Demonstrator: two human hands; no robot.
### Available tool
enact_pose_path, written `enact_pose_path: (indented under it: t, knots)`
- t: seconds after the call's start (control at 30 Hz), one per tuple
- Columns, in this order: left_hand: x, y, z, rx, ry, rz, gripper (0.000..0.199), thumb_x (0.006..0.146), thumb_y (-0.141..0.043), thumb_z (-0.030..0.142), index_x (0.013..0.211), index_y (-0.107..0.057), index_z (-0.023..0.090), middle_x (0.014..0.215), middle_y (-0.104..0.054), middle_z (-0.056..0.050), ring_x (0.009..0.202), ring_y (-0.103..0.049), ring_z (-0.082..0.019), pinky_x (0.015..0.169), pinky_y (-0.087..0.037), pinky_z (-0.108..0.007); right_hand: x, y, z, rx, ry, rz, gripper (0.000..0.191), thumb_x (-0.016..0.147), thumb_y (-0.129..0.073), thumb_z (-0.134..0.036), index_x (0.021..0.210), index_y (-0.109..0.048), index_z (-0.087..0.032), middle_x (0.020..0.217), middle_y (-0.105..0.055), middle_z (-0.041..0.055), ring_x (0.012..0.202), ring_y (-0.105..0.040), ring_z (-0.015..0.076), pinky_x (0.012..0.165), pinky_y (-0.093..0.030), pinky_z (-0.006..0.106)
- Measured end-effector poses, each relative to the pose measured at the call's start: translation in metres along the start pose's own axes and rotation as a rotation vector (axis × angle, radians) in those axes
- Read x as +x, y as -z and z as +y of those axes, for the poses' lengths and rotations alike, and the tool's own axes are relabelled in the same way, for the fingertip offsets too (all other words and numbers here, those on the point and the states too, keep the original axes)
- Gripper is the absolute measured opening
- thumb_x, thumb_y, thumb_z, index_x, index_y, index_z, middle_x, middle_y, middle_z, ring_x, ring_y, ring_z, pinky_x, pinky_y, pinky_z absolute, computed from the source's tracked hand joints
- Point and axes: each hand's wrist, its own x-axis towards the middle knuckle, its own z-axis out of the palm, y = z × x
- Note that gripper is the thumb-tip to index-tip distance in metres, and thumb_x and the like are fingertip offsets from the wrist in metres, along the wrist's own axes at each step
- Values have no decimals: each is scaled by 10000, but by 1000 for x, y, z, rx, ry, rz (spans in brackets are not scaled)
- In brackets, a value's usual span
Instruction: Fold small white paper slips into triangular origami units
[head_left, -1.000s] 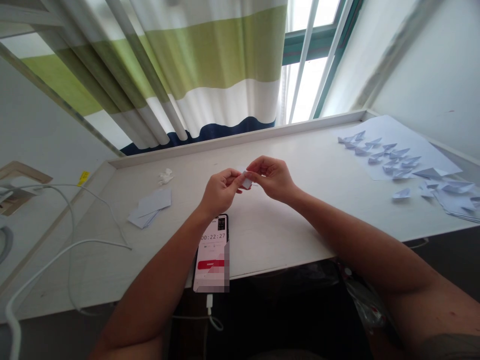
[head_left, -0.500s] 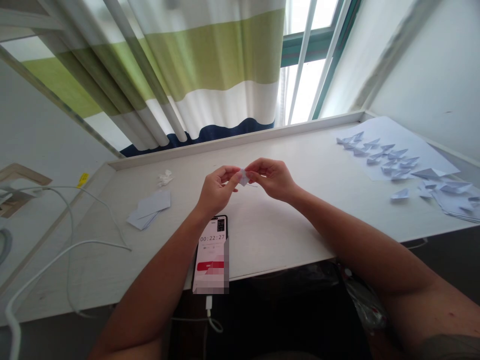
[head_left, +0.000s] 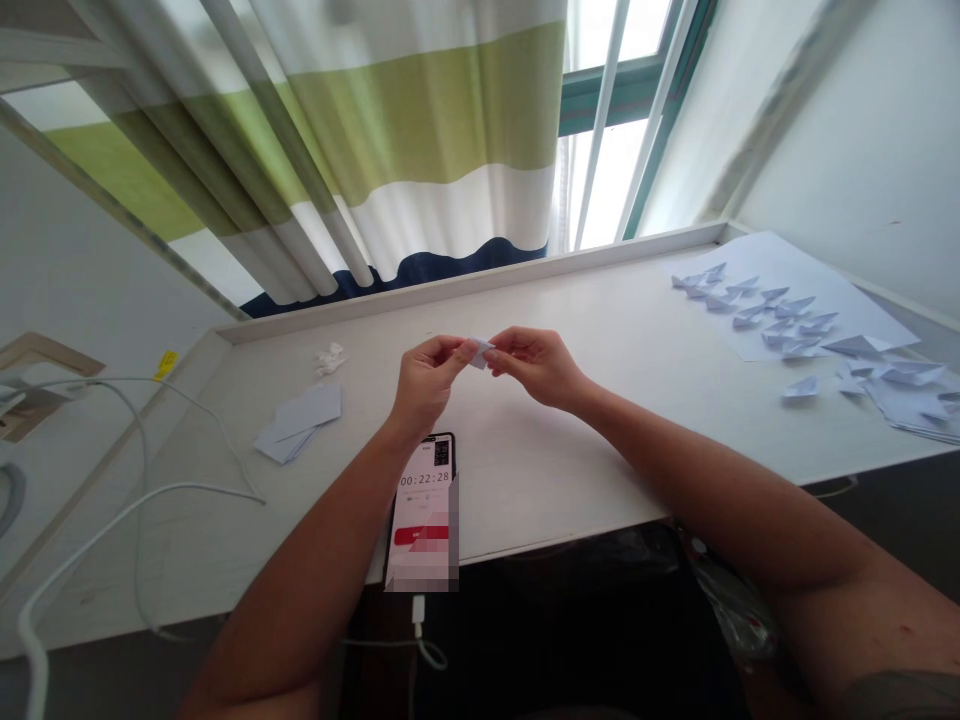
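Note:
A small folded piece of white paper (head_left: 481, 353) is pinched between my two hands above the middle of the desk. My left hand (head_left: 431, 378) grips its left side with thumb and fingers. On the other side, my right hand (head_left: 538, 365) pinches the right edge, its fingertips close to those of the left. Parts of the folds are covered by my fingers. Several folded paper boats (head_left: 776, 310) stand on white sheets at the right. To the left lie some flat white paper pieces (head_left: 309, 410), overlapping one another.
A phone (head_left: 421, 510) showing a running timer lies at the desk's front edge, below my left wrist. Crumpled paper (head_left: 329, 359) sits at the back left. White cables (head_left: 142, 490) loop over the left side. A raised rim (head_left: 480, 275) borders the back, before a curtain (head_left: 420, 130).
The folded paper has turned and shifted slightly left in my fingers. My right hand has moved a little down and left, and the timer has advanced by one second.

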Motion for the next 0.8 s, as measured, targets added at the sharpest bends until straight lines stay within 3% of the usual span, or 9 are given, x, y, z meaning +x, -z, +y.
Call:
enact_pose_path:
  t: [0.37, 0.6, 0.7, 0.8]
  knots:
    - [-1, 3, -9, 193, -149, 32, 359, 806, -939, 529, 851, -807, 198, 707, -720, -12, 621, -585, -128, 585, -457, -264, -3, -3, -6, -144, 42, 21, 481, 971, -739, -669, 906, -791, -195, 885, -819, 69, 855, -755, 206, 859, -627, 403]
    - [-1, 7, -8, 258, -144, -12, 379, 851, -891, 562, 845, -797, 195, 662, -693, -6, 583, -551, -124, 568, -427, -265, -1, 0, -5, -114, 23, -37, 520, 969, -717, -700, 906, -778, -187, 909, -822, 77, 887, -756, 207, 879, -618, 401]
    - [-1, 9, -4, 284, -127, -36, 408, 849, -890, 589, 805, -774, 200, 601, -646, 14, 528, -495, -111, 542, -374, -272, -1, 0, -3, -91, 19, -36, 540, 962, -715, -719, 898, -767, -185, 897, -809, 78, 861, -749, 202, 849, -617, 391]
    - [-2, 8, 0, 287, -84, -50, 396, 862, -883, 593, 850, -773, 213, 503, -541, 56, 451, -418, -98, 495, -307, -274, -3, 0, -3, -191, 38, 6, 485, 982, -723, -673, 910, -780, -196, 798, -776, 44, 718, -698, 167, 740, -594, 350]
